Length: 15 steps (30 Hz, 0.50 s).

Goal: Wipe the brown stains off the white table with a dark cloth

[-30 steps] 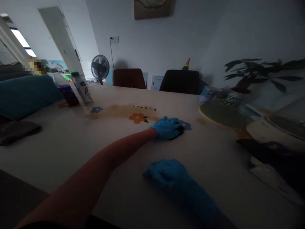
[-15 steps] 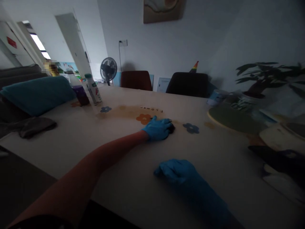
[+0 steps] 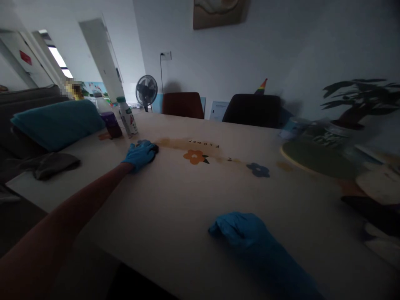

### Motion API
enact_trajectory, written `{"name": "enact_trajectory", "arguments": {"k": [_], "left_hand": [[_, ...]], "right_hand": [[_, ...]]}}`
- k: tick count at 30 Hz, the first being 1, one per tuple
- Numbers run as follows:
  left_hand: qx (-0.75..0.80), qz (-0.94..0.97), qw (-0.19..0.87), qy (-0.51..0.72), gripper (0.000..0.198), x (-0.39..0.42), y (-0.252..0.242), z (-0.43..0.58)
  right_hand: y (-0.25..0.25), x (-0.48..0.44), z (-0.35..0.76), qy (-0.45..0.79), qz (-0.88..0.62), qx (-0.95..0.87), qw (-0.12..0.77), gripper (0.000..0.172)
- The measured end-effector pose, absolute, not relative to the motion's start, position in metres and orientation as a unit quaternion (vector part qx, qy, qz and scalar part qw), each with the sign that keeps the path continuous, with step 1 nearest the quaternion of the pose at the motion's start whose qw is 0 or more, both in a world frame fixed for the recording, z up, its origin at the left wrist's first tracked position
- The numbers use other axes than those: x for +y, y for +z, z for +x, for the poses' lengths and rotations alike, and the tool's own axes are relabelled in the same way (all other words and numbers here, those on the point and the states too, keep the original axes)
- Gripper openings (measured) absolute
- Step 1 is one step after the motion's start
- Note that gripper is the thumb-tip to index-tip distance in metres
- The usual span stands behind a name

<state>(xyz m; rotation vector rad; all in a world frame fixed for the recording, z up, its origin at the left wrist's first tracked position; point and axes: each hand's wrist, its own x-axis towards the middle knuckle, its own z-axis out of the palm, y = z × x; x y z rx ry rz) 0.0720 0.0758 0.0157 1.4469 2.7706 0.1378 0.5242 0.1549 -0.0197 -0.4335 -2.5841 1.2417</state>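
Observation:
My left hand [image 3: 139, 156], in a blue glove, presses down on the table [image 3: 175, 200] at the left, beside the bottles. Its fingers are closed over a small dark cloth [image 3: 155, 152], of which only an edge shows. Under and behind that hand lies a partly covered blue flower print. Nearer to me, my right hand [image 3: 239, 229], also gloved in blue, rests on the tabletop with its fingers curled in; nothing shows in it. Orange flower [image 3: 194, 157] and blue flower [image 3: 258, 170] prints mark the light surface between the hands and the far side.
A white bottle [image 3: 127, 116] and a purple container [image 3: 111, 125] stand at the far left. A grey cloth [image 3: 51, 164] lies on the left edge. Potted plant [image 3: 346, 121] and round green mat [image 3: 312, 158] sit at the right. Chairs [image 3: 183, 105] line the far side.
My left hand has swept left across the table with the dark cloth, from beside the orange flower to the left blue flower. My right hand stays at nearly the same spot on the table.

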Motion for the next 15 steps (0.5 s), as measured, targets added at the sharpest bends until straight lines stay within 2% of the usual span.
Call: {"name": "enact_trajectory", "arguments": {"k": [6,9,15], "left_hand": [[0.883,0.462,0.039,0.063,0.052,0.083,0.018,0.057],[0.867,0.486,0.070,0.084,0.053,0.099,0.017,0.070],[0.806,0.578,0.078,0.104,0.052,0.158,0.006,0.135]], "right_hand": [[-0.029,0.159,0.528,0.338,-0.147,-0.922,0.119,0.045],[-0.039,0.159,0.528,0.314,-0.145,-0.932,0.105,0.045],[-0.063,0.155,0.525,0.270,-0.183,-0.934,0.146,0.040]]}}
